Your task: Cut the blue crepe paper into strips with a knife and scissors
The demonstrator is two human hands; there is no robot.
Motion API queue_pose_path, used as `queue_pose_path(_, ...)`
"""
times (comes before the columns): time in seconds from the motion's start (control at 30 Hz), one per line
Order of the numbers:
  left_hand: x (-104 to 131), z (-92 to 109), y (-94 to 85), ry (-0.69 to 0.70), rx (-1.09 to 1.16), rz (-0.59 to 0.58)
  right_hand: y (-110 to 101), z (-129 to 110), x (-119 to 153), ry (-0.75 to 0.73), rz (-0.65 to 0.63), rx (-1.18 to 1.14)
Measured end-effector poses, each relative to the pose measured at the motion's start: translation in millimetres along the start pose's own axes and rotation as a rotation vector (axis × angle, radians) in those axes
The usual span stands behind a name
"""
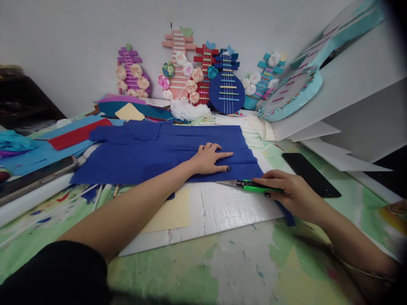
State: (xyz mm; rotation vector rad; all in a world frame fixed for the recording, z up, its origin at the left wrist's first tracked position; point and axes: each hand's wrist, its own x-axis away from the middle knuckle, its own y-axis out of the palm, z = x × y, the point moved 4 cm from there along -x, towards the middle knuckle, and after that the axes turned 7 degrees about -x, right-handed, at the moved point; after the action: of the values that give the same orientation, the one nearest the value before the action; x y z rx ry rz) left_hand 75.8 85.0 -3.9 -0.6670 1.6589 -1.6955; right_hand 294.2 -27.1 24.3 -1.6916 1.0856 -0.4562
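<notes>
A wide sheet of dark blue crepe paper (136, 154) lies creased across the table, its near edge over a scuffed white board (232, 207). My left hand (208, 160) presses on the sheet with its fingers spread. In my right hand (294, 192) is a green utility knife (249, 185), its blade pointing left along the sheet's near edge. A narrow blue strip (288, 217) hangs below that hand. Part of a pale yellow paper (178, 209) shows on the board, beneath my left forearm.
A black flat slab (310, 173) lies to the right, near leaning white boards (343, 106). Several decorated paper instruments (226, 91) stand against the wall, with white string (189, 110) before them. Coloured papers (79, 133) and a white roll (38, 199) lie on the left.
</notes>
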Motion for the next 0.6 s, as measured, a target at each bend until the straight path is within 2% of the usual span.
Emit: queue_pose_path(0.6, 0.0, 0.3, 0.6, -0.002, 0.004, 0.011, -0.6, -1.8, 3.1, 0.020, -0.016, 0.012)
